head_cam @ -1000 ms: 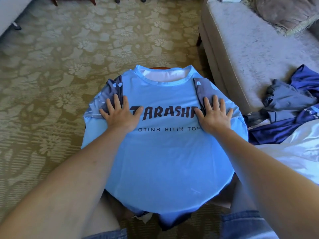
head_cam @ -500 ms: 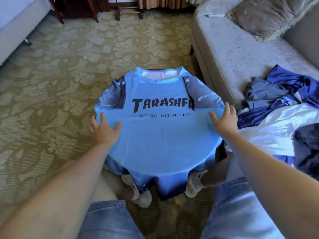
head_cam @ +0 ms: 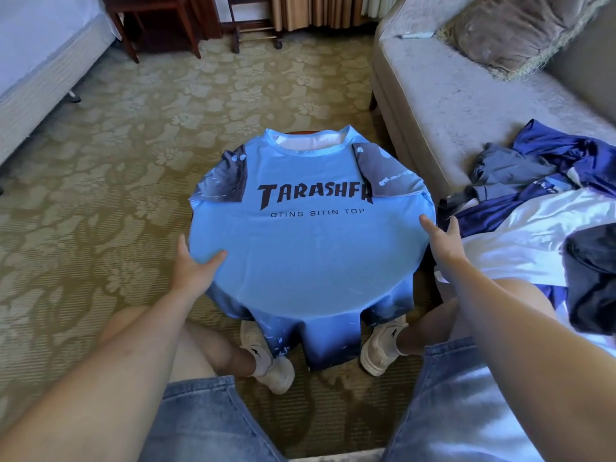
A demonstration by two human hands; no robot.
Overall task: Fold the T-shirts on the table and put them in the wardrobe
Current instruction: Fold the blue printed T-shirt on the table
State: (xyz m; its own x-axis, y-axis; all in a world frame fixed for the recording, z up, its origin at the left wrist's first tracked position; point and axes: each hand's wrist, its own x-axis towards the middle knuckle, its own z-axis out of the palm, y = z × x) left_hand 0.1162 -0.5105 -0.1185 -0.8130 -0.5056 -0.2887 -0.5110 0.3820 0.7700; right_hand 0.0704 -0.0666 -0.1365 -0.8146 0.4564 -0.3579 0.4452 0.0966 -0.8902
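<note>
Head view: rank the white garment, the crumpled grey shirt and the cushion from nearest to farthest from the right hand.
1. white garment, just to the right of the right hand.
2. crumpled grey shirt, farther back on the sofa.
3. cushion, at the sofa's far end.

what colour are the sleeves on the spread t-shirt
The sleeves are grey with pale splashes; head view.

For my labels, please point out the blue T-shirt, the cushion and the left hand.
blue T-shirt (head_cam: 310, 261): head view, plain front below the print.
cushion (head_cam: 510, 31): head view, its middle.
left hand (head_cam: 193, 273): head view, its back.
</note>
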